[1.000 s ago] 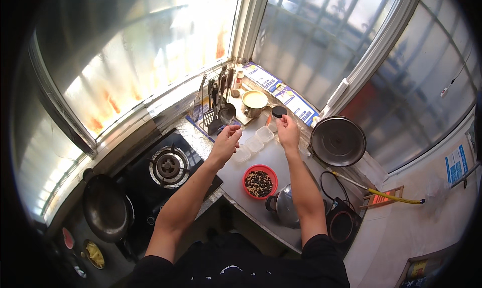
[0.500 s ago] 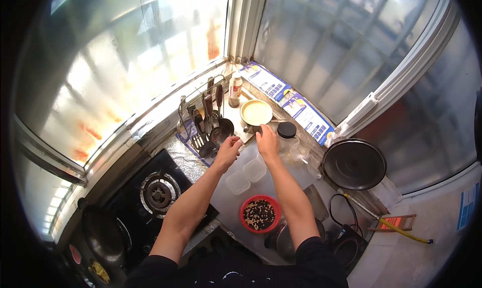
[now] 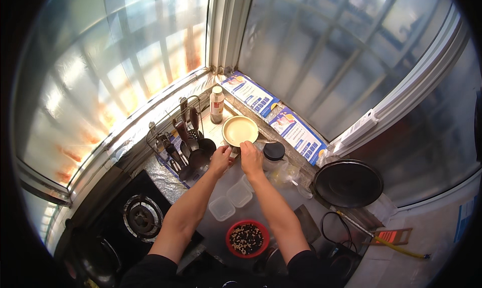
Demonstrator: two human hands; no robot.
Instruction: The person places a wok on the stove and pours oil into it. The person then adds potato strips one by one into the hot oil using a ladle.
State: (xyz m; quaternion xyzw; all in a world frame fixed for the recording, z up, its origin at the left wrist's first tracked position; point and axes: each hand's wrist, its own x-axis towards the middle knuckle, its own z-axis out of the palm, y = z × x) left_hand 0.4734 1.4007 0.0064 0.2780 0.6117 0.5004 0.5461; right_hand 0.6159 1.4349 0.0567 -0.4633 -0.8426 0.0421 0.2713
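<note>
A round, shallow cream-coloured dish (image 3: 240,130) sits in the corner of the counter. At its near rim is my right hand (image 3: 251,160), fingers bent and closed; what they grip is hidden. Just to the left, also close to the near rim, my left hand (image 3: 220,161) has its fingers curled together, and anything in them is too small to make out. A bottle with a white cap (image 3: 217,104) stands behind the dish. A jar with a black lid (image 3: 273,151) is to the right of my right hand. Dark ladles and turners (image 3: 188,142) hang in a wire rack at left.
Two clear plastic containers (image 3: 230,201) lie below my hands, above a red bowl (image 3: 247,239) of dark and pale beans or grains. A gas burner (image 3: 142,217) is at left. On the right are a black round pan (image 3: 348,183) and a yellow hose (image 3: 401,251).
The whole view has shifted, with the counter things now lower and further left. My left hand has come closer to the dish and to my right hand, which stays at the near rim.
</note>
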